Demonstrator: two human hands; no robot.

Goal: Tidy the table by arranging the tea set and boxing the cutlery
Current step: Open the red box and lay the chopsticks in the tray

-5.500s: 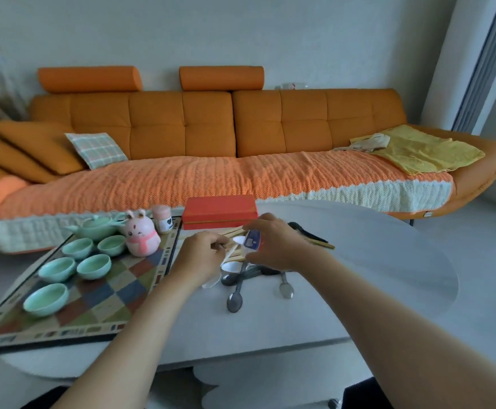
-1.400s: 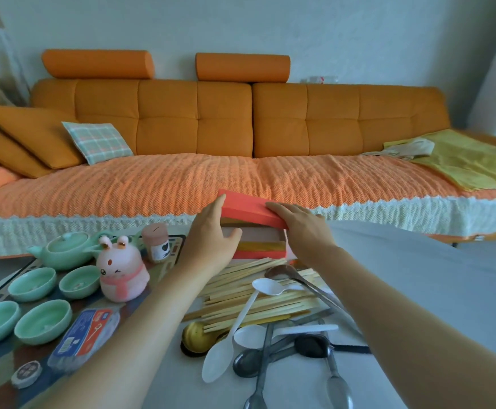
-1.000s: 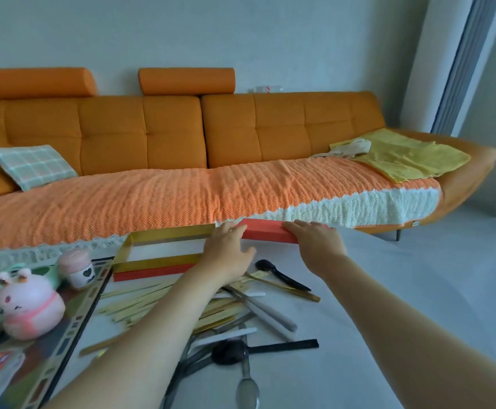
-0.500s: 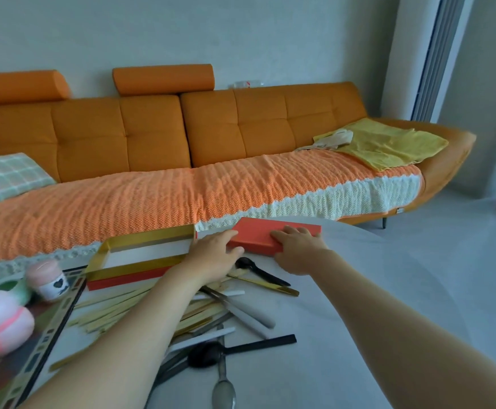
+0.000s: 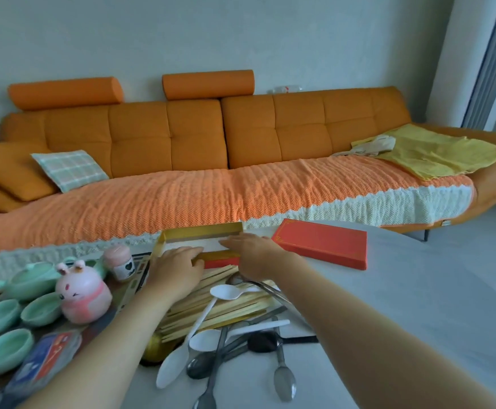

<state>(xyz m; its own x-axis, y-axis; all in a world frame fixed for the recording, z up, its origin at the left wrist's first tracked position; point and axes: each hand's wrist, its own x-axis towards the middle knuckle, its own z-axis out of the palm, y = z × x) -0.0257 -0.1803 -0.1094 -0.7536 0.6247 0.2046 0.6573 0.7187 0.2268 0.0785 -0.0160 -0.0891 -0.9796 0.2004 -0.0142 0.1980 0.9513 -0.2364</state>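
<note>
My left hand and right hand both hold the box by its near wall; the red lid lies beside it.

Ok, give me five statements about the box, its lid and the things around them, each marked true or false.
1. The red lid lies flat on the table, right of the open box. True.
2. The chopsticks are packed in the box. False: they lie piled on the table in front of it.
3. The left hand and right hand both hold the box's near wall. True.
4. The pink rabbit figure lies inside the box. False: it stands on the patterned mat, beside the green cups.
5. A white spoon lies on the chopsticks. True.
</note>
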